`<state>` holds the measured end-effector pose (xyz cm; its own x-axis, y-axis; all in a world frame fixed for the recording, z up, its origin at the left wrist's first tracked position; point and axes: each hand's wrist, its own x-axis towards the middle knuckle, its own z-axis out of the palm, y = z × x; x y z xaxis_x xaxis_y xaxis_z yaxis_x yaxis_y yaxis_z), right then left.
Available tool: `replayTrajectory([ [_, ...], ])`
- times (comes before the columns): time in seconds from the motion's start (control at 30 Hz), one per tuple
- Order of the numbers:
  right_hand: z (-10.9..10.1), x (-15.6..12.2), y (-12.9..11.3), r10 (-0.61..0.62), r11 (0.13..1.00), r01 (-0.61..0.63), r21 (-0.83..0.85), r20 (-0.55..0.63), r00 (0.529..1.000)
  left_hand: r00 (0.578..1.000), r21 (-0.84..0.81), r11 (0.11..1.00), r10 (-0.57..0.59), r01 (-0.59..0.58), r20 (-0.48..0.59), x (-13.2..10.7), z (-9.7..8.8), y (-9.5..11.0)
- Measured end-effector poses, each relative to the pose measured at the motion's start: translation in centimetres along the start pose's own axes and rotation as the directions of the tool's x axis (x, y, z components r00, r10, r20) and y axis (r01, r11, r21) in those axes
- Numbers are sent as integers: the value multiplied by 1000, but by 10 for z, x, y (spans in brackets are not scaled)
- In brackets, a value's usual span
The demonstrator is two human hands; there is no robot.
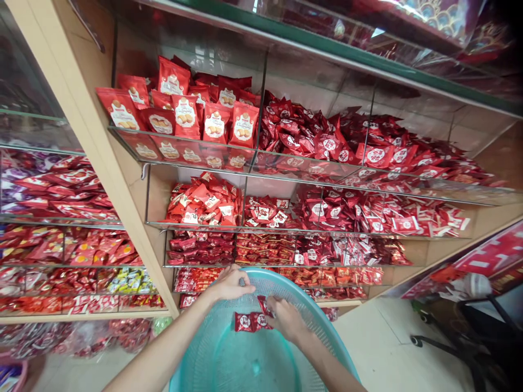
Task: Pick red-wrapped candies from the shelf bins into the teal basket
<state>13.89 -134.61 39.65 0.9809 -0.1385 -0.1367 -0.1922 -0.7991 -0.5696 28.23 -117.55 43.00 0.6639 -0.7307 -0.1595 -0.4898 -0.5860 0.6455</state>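
Observation:
A large turquoise plastic basket (327,310) with perforated walls stands in front of me. My left hand (232,284) is at its far rim, with fingers curled over the edge and the thumb inside. My right hand (286,320) reaches inside the basket, its fingers closed on small dark red candy packets (261,321) with white round labels. Two of these packets show side by side, and another one sticks up by the fingers. My right fingertips are partly hidden by the hand.
Glass-fronted shelves (196,223) ahead hold heaps of red-wrapped sweets. Larger red biscuit packs (187,117) stand at upper left. A wooden upright (98,147) divides off more candy shelves. At right are a black wheeled chair (461,348) and pale floor tiles (392,337).

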Motion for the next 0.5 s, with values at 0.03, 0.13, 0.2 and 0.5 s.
replayTrajectory([
  [0.03,-2,0,-4,-27,995,29,-95,22,999,1000,1,1000,-3,3,-3,0,1,-1],
  [0.13,-6,4,-18,-39,957,58,-284,72,997,1000,-1,1000,-12,12,-19,1,2,-1],
  [0.2,-8,8,-30,-17,947,42,-318,80,997,999,-6,1000,-21,21,-28,1,2,1],
  [0.5,17,53,-62,94,985,-63,-160,194,977,996,29,999,-36,38,-81,3,1,7],
])
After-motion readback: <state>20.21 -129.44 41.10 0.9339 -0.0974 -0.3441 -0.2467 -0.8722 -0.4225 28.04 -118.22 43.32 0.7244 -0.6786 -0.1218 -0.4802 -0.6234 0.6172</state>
